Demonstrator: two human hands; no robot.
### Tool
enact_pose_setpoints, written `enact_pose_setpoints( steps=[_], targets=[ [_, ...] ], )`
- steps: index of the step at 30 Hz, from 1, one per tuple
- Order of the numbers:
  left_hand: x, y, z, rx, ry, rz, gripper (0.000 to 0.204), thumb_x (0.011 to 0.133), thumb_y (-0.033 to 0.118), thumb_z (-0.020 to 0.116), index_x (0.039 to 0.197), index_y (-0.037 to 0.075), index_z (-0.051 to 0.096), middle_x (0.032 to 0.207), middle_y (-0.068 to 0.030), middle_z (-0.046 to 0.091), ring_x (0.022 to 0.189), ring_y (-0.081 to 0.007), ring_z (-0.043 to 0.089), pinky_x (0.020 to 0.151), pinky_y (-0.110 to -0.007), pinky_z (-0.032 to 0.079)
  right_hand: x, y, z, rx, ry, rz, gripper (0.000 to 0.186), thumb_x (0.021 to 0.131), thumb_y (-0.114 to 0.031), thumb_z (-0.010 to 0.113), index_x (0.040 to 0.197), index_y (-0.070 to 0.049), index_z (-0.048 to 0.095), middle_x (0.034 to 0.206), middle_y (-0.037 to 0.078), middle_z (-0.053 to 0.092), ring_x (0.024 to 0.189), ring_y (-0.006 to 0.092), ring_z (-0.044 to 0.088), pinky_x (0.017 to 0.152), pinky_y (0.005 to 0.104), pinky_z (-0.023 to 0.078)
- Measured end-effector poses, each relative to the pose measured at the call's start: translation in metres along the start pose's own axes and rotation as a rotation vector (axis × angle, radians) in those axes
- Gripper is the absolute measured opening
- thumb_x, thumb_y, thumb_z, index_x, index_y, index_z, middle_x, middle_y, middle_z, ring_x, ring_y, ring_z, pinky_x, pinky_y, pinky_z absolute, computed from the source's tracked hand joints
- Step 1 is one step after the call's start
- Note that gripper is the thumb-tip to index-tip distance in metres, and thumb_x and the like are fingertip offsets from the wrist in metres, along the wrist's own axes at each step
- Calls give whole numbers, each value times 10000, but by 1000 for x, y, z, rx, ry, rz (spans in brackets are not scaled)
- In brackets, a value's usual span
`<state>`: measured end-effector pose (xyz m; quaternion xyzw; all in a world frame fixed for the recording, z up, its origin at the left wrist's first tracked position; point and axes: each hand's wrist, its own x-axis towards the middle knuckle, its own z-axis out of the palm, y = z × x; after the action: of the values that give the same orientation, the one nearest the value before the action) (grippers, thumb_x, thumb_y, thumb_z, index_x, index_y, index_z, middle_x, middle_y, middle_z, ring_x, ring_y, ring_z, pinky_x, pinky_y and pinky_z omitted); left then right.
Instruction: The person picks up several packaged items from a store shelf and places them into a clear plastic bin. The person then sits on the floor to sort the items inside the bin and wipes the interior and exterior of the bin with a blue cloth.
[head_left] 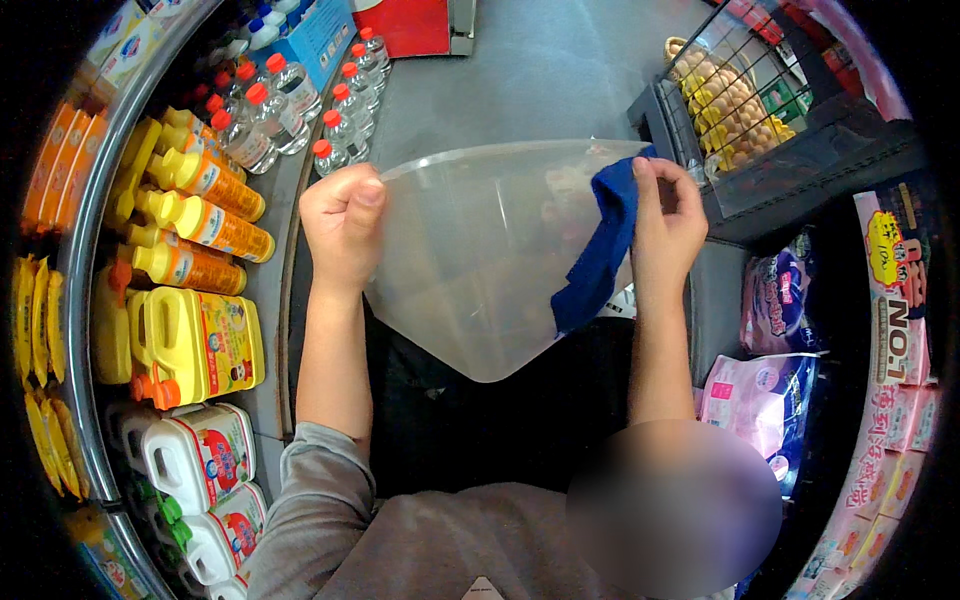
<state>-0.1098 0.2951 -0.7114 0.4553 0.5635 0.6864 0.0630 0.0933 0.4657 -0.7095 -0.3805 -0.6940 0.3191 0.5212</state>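
Observation:
A translucent, bendy plastic sheet point(465, 265) is stretched between my hands in front of my body, its lower edge curving down to a rounded point. Its left edge is gripped in my left hand point(342, 222), the fingers curled into a fist with the thumb on top. A dark blue cloth point(600, 265) hangs over the sheet's right side. Pinched between the thumb and fingers of my right hand point(670, 215) is the upper part of that cloth, at the sheet's right edge. Whether those fingers also grip the sheet itself is hard to see.
Shelves on my left carry orange-yellow bottles point(215, 225), yellow jugs point(190, 340) and white jugs point(205, 450). Clear red-capped bottles point(275, 120) stand farther back. At the far right, eggs point(725, 95) sit behind a black wire rack. Pink and purple packages point(765, 400) line my right side.

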Motion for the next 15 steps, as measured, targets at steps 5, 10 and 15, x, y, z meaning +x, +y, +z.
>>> enact_pose_setpoints(
  steps=[5, 10, 15],
  targets=[
    [-2, 3, 8, 109, -5, 45, 494, 812, 402, 571, 537, 25, 412, 511, 13, 355, 498, -75, 339, 451, -243, 258, -46, -34, 7, 31, -390, -265, 590, 792, -172, 586, 1264, 75, 333, 1311, 293, 310, 1249, 358, 297, 1020, 379, 230],
    [-3, 6, 17, 242, 14, 81, 466, 800, 362, 610, 549, 6, 446, 502, -24, 383, 486, -99, 372, 454, -238, 280, -56, -81, 9, 132, -488, -430, 441, 790, -16, 490, 1220, 50, 419, 1287, 270, 368, 1174, 339, 419, 960, 351, 326],
    [-5, 7, 15, 193, 21, 17, 452, 802, 345, 613, 551, 5, 455, 505, -6, 388, 494, -88, 367, 454, -241, 282, -52, -89, 14, 111, -474, -557, 403, 677, 45, 545, 1080, 22, 535, 1218, 260, 440, 1077, 366, 499, 879, 376, 395]
  ],
)
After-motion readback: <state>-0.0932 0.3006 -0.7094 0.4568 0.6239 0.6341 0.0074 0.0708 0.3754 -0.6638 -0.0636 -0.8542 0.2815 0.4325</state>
